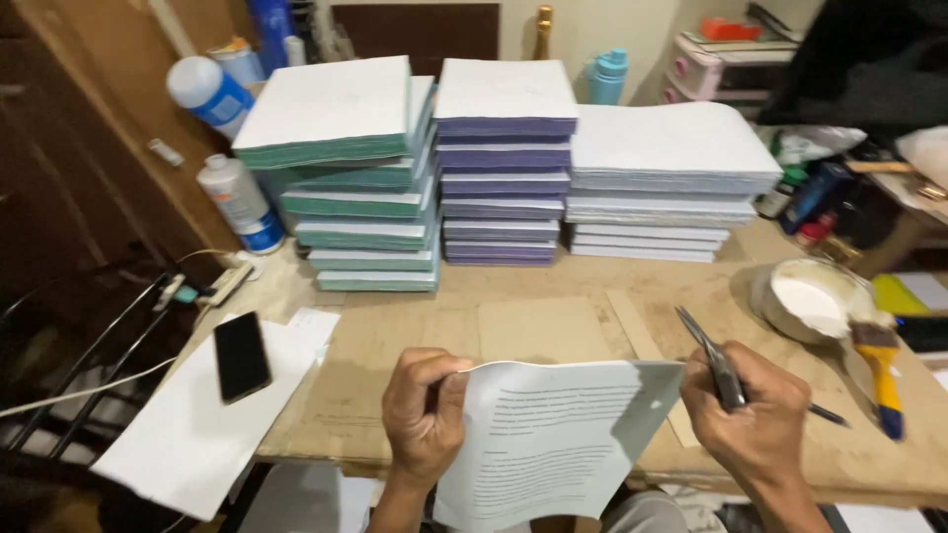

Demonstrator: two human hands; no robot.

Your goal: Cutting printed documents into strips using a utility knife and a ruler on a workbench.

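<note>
Printed sheet [553,434] pinched between left fingers [444,380].

Three stacks of books stand side by side at the back of the table [553,316]: the left stack [355,178], the middle stack [504,163] and the right stack [667,183]. A phone [241,355] lies on a loose sheet [188,434] at the table's left edge. A bowl [812,296] sits to the right, a brush [877,363] just before it. Nearest the front, the left hand [423,413] and right hand [755,415] flank a printed sheet [553,439]; the right hand also holds scissors [713,357].
</note>
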